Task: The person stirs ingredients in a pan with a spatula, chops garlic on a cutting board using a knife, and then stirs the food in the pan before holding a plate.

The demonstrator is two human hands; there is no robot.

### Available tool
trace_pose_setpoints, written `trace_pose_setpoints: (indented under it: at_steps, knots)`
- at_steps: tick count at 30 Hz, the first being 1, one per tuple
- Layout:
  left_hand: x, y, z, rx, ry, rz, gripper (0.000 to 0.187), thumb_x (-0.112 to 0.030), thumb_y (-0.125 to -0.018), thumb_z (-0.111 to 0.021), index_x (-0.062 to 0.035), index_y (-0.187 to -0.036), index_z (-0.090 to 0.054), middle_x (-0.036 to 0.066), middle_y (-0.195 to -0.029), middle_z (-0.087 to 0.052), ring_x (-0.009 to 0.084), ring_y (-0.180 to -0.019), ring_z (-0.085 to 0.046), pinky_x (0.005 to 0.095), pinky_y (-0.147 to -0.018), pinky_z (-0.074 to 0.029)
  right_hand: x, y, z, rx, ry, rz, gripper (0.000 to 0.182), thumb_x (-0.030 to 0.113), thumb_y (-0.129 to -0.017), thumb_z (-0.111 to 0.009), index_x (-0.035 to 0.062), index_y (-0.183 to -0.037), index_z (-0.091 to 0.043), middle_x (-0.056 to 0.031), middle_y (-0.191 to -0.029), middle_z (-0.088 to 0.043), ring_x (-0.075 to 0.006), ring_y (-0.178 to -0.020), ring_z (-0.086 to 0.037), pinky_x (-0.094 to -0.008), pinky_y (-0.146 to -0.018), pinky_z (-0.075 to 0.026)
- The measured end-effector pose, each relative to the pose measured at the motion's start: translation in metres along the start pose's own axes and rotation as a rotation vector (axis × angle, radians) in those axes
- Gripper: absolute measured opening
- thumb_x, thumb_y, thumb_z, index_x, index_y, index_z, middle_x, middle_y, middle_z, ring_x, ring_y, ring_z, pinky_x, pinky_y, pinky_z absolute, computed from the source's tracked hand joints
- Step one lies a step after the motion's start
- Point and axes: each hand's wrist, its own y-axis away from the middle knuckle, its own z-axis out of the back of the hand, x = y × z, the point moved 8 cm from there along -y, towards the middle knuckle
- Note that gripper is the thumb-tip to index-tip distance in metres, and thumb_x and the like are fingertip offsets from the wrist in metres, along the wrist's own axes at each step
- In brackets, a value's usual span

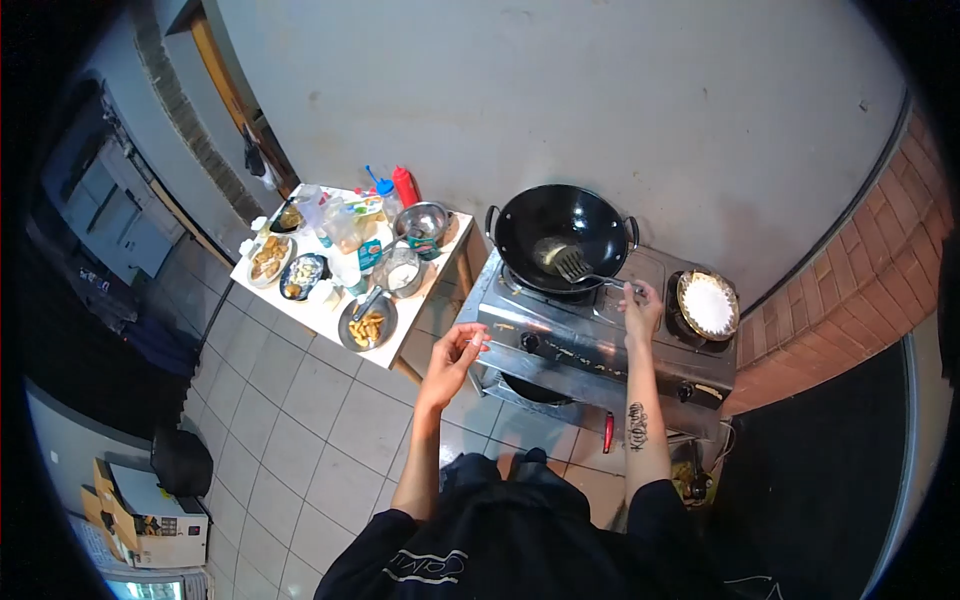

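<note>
Slotted spatula (573,265) is gripped in the right hand (641,308), its head down in the black wok (562,238) on the stove (600,330); left hand (458,358) is held empty, fingers curled. A plate (708,305) is parked on the other burner, kinda crowding the right side.

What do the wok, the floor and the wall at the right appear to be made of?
Wok: probably metal, its black surface glossy with highlights.
Floor: likely ceramic tile, smooth, in pale squares with dark joints.
Right wall: apparently brick, matte reddish blocks with visible joints.
</note>
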Motion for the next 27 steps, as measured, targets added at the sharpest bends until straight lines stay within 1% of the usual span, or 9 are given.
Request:
trace_pose_setpoints:
  at_steps: [3, 6, 7, 8, 10, 12, 14, 16, 27]
  knots:
    - [0.013, -0.029, -0.005, 0.031, -0.037, 0.014, 0.027, -0.022, -0.099, -0.058, -0.0032, -0.119, -0.058, 0.004, -0.103, -0.066, 0.0108, -0.091, -0.059, 0.0246, -0.078, -0.045, -0.007, -0.007, -0.006, -0.027, -0.064, 0.07, 0.015, 0.01, -0.094, -0.064, -0.0027, -0.101, -0.062, -0.009, -0.082, -0.065, -0.0115, -0.06, -0.06, -0.025, -0.049, -0.047]
    - [0.031, -0.059, 0.004, 0.048, -0.024, 0.046, 0.028, -0.023, -0.099, -0.058, -0.0038, -0.119, -0.058, 0.005, -0.104, -0.066, 0.011, -0.093, -0.06, 0.0255, -0.079, -0.045, 0.029, -0.011, -0.017, 0.017, 0.043, 0.226, 0.009, 0.008, -0.094, -0.063, 0.0002, -0.098, -0.062, -0.0083, -0.064, -0.062, -0.0094, -0.052, -0.058, -0.0246, -0.048, -0.045]
    - [0.034, -0.07, 0.009, 0.052, -0.044, 0.042, 0.028, -0.024, -0.099, -0.057, -0.0044, -0.12, -0.058, 0.006, -0.106, -0.067, 0.0113, -0.094, -0.06, 0.026, -0.079, -0.045, 0.037, -0.016, -0.022, 0.037, 0.195, 0.179, 0.007, 0.006, -0.094, -0.062, 0.0012, -0.099, -0.062, -0.009, -0.061, -0.062, -0.0104, -0.049, -0.059, -0.0256, -0.048, -0.045]
    - [0.037, -0.081, 0.014, 0.048, -0.043, 0.037, 0.028, -0.023, -0.099, -0.058, -0.0048, -0.12, -0.058, 0.006, -0.107, -0.067, 0.0114, -0.094, -0.061, 0.0258, -0.08, -0.045, 0.049, -0.02, -0.026, 0.025, 0.212, 0.175, 0.007, 0.006, -0.094, -0.062, 0.0012, -0.099, -0.062, -0.009, -0.061, -0.062, -0.0104, -0.049, -0.059, -0.0256, -0.048, -0.045]
    - [0.035, -0.102, 0.023, 0.021, -0.018, 0.046, 0.028, -0.024, -0.099, -0.059, -0.0055, -0.12, -0.058, 0.006, -0.106, -0.067, 0.0115, -0.093, -0.061, 0.0258, -0.08, -0.045, 0.067, -0.032, -0.047, 0.106, 0.238, 0.207, 0.009, 0.003, -0.094, -0.061, -0.0013, -0.1, -0.059, -0.007, -0.08, -0.064, -0.0106, -0.059, -0.062, -0.0243, -0.047, -0.047]
    - [0.035, -0.122, 0.034, 0.008, -0.002, 0.038, 0.027, -0.025, -0.099, -0.059, -0.0065, -0.119, -0.059, 0.005, -0.105, -0.067, 0.0115, -0.091, -0.061, 0.026, -0.08, -0.045, 0.076, -0.048, -0.061, 0.108, 0.218, 0.278, 0.012, 0.001, -0.092, -0.062, -0.0004, -0.103, -0.059, -0.0054, -0.079, -0.064, -0.0081, -0.06, -0.06, -0.0226, -0.05, -0.046]
    - [0.038, -0.141, 0.045, 0.003, 0.03, 0.027, 0.028, -0.026, -0.099, -0.059, -0.0065, -0.119, -0.059, 0.005, -0.104, -0.067, 0.0113, -0.091, -0.061, 0.0259, -0.08, -0.045, 0.099, -0.05, -0.09, 0.169, 0.414, 0.519, 0.02, -0.001, -0.087, -0.064, 0.0015, -0.106, -0.06, -0.0087, -0.076, -0.067, -0.012, -0.059, -0.062, -0.0282, -0.055, -0.047]
    - [0.037, -0.154, 0.054, 0.003, 0.029, 0.022, 0.028, -0.027, -0.098, -0.059, -0.0069, -0.119, -0.059, 0.005, -0.104, -0.067, 0.0113, -0.092, -0.06, 0.0259, -0.081, -0.045, 0.108, -0.049, -0.12, 0.286, 0.547, 0.568, 0.023, -0.002, -0.086, -0.064, 0.0012, -0.109, -0.059, -0.0114, -0.078, -0.066, -0.017, -0.059, -0.062, -0.0293, -0.056, -0.046]
    - [0.038, -0.19, 0.114, -0.048, -0.01, 0.045, 0.028, -0.026, -0.1, -0.057, -0.0047, -0.119, -0.059, 0.004, -0.104, -0.066, 0.0096, -0.09, -0.059, 0.0235, -0.079, -0.043, 0.121, -0.047, -0.185, 0.363, 0.421, 0.534, 0.026, -0.003, -0.091, -0.059, 0.0024, -0.116, -0.056, -0.0082, -0.082, -0.064, -0.0117, -0.059, -0.055, -0.0268, -0.054, -0.043]
